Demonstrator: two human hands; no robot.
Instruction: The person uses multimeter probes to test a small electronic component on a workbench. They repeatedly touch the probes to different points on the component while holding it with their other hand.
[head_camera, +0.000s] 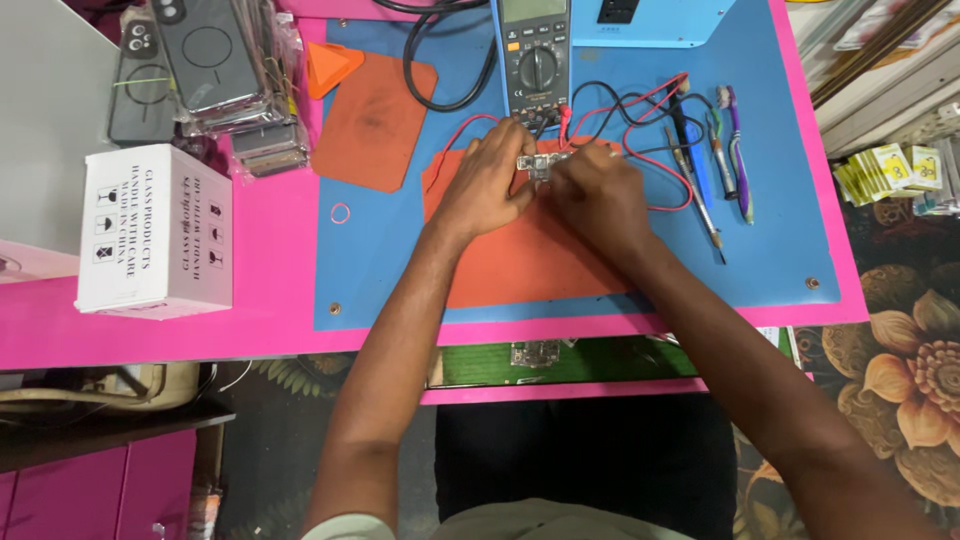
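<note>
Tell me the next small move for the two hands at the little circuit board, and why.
Probably steady the small metallic circuit board and press the probe tip onto its contact. The left hand pinches the board over the orange rubber mat; the right hand is closed at its edge, and red and black leads run to the grey multimeter just behind.

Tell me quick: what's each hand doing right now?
Left hand: closed, pinching the small silver circuit part.
Right hand: closed on the same part; anything else held is hidden.
</note>
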